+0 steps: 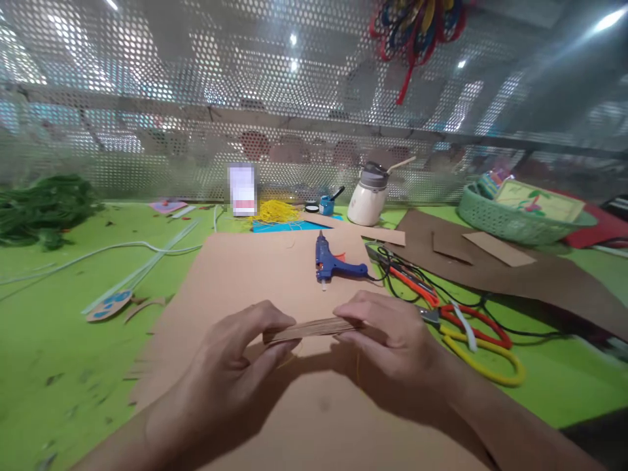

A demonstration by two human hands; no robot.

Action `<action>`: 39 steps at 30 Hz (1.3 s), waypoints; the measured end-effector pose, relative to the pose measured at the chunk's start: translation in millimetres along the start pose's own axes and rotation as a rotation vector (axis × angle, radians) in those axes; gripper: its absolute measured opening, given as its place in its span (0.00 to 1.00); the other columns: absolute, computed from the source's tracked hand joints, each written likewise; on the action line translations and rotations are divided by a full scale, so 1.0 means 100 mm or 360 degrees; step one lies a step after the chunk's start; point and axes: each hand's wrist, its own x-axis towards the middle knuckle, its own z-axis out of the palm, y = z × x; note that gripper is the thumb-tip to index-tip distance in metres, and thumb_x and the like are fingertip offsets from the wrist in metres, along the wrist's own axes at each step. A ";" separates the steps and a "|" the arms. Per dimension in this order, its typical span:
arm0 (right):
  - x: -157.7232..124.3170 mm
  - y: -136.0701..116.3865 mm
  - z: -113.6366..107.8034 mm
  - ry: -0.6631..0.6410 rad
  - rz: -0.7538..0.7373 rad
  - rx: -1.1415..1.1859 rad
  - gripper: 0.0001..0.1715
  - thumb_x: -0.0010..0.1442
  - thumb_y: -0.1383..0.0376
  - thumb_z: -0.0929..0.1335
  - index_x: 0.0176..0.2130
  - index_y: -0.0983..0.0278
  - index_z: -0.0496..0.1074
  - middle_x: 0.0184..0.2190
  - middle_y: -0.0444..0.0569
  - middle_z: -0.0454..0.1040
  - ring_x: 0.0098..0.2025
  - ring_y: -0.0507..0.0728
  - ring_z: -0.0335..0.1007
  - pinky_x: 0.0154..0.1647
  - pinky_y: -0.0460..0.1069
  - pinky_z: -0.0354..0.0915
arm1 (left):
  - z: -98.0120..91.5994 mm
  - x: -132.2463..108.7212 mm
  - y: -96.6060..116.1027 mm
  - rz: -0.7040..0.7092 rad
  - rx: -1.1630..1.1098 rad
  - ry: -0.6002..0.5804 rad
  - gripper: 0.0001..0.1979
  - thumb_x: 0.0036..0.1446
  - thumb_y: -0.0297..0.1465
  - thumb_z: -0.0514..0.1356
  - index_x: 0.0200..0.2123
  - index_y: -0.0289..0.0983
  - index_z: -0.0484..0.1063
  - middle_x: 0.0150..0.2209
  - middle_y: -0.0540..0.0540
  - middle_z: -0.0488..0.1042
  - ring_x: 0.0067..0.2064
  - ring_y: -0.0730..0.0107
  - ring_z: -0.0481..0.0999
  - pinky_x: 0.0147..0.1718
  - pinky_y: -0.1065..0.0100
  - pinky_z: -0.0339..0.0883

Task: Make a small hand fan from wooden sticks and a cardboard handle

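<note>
Between my two hands is a thin stack of brown cardboard strips (pixel 314 329), seen edge-on and held roughly level above a large tan cardboard sheet (pixel 245 268). My left hand (pixel 240 350) pinches its left end between thumb and fingers. At the other end, my right hand (pixel 387 333) grips it the same way. A fine yellow strand hangs under the stack near each hand. Beyond the hands a blue glue gun (pixel 336 263) lies on the sheet. To the right of my right hand are scissors with red and yellow handles (pixel 483 340).
A red-handled cutter (pixel 417 284) and black cord lie right of the sheet. Behind stand a white jar (pixel 367 199), a small blue paint pot (pixel 326 205) and yellow strands (pixel 275 211). A green basket (pixel 510 219) sits at right; dark green strands (pixel 46 206) lie far left.
</note>
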 end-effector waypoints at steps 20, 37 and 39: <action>0.03 0.07 -0.06 -0.0016 -0.0061 -0.0022 0.04 0.65 0.68 0.69 0.41 0.64 0.74 0.31 0.50 0.77 0.33 0.56 0.73 0.32 0.49 0.66 | -0.03 0.02 -0.05 0.0158 0.0116 -0.0014 0.10 0.63 0.25 0.59 0.46 0.43 0.71 0.34 0.52 0.74 0.34 0.73 0.74 0.34 0.71 0.65; 0.01 0.09 -0.15 0.0014 -0.0269 -0.0115 0.08 0.65 0.67 0.70 0.45 0.63 0.73 0.33 0.49 0.78 0.34 0.55 0.74 0.37 0.50 0.71 | -0.05 0.03 -0.12 0.0470 0.0111 0.0076 0.17 0.64 0.21 0.57 0.55 0.39 0.67 0.39 0.46 0.75 0.38 0.72 0.74 0.35 0.71 0.65; 0.01 0.06 -0.17 0.0043 -0.0282 -0.0148 0.11 0.63 0.66 0.71 0.47 0.63 0.73 0.34 0.49 0.78 0.36 0.56 0.74 0.40 0.51 0.72 | -0.06 0.04 -0.13 0.0583 0.0165 0.0142 0.18 0.64 0.21 0.57 0.55 0.38 0.67 0.40 0.44 0.75 0.40 0.71 0.74 0.37 0.70 0.66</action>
